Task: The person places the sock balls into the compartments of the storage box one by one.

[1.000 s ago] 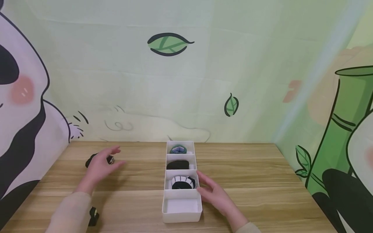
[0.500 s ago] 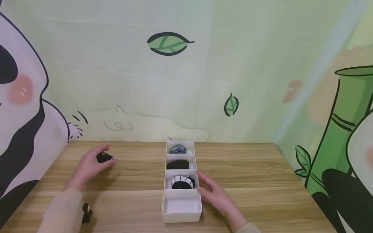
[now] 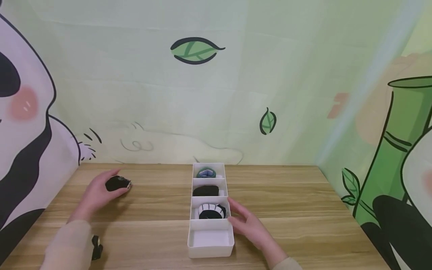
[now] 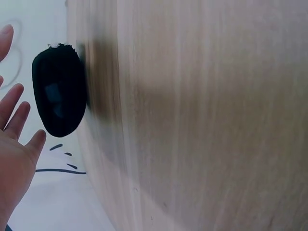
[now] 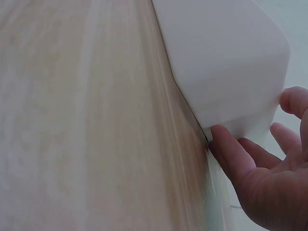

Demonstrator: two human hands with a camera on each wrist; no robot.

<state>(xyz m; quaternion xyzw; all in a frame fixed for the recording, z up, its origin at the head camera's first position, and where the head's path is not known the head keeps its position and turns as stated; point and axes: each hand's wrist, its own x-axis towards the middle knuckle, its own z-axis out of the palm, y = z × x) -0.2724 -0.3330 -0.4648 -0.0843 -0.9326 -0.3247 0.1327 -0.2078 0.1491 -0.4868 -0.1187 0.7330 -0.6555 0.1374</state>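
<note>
My left hand (image 3: 96, 193) is at the left of the table, thumb and fingers spread around a black rounded cloth bundle (image 3: 117, 183). In the left wrist view, the bundle (image 4: 59, 91) stands beside the fingertips, its upper end ragged. My right hand (image 3: 251, 227) touches the right wall of a long white divided box (image 3: 210, 252) with its fingertips. From the right wrist, loosely bent fingers (image 5: 233, 149) rest against the box (image 5: 231, 62). Its compartments hold a green-blue bundle (image 3: 206, 173), a black one (image 3: 206, 191) and a white one with black stripes (image 3: 212, 212); the nearest compartment is bare.
A small black item with a pale spot (image 3: 96, 248) lies by the left sleeve (image 3: 69, 243), partly hidden by it. Behind the wooden table (image 3: 287, 202) hangs a pale green printed backdrop (image 3: 135, 75) with leaves, panda shapes and bamboo.
My left hand has drawn back to the left, uncovering more of the black bundle, which lies about where it was. The right hand and the box have not moved.
</note>
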